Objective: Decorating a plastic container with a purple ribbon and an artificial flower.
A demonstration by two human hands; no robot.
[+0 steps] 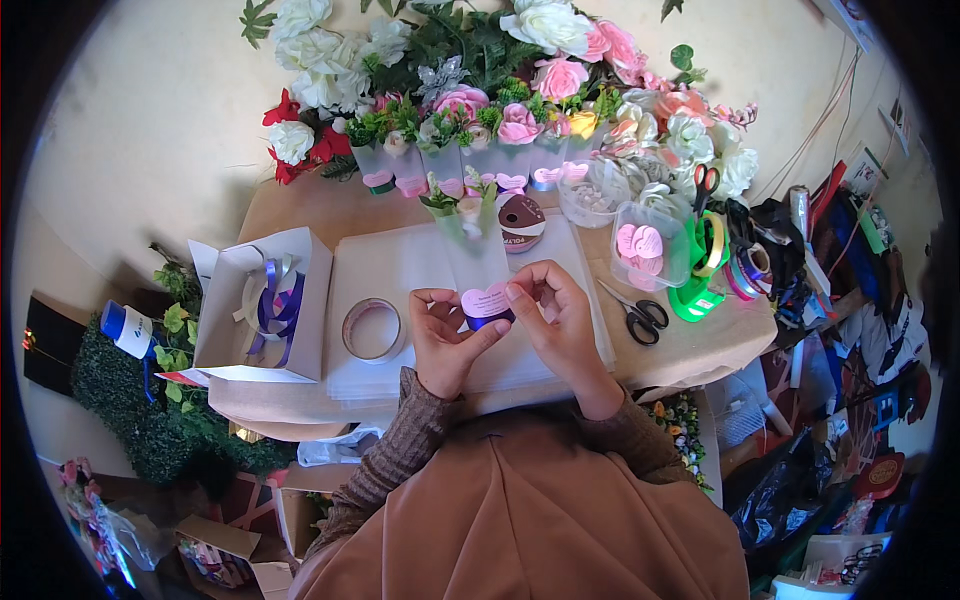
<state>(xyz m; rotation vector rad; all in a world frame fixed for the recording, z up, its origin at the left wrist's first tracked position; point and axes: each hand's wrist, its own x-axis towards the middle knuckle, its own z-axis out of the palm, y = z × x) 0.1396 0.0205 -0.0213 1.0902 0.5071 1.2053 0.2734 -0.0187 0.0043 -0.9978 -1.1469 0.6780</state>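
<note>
Between my hands is a small artificial flower bouquet point(468, 235) in frosted translucent wrap, its blooms pointing away from me. A purple ribbon point(487, 323) circles its base, and a pink heart-shaped tag point(484, 300) lies over the ribbon. My left hand point(446, 340) is closed around the base from the left, thumb toward the ribbon. My right hand point(556, 322) pinches the tag's right edge between thumb and fingers. White sheets point(365, 265) lie underneath, with a roll of tape point(372, 330) left of my hands and a brown ribbon spool point(521, 222) beyond them.
Several wrapped bouquets point(440, 165) line the table's back. A white box point(310, 300) with purple ribbon stands left. Right are black scissors point(645, 322), a clear tub point(672, 225) of pink heart tags, a bowl point(590, 205) and a green tape dispenser point(695, 298).
</note>
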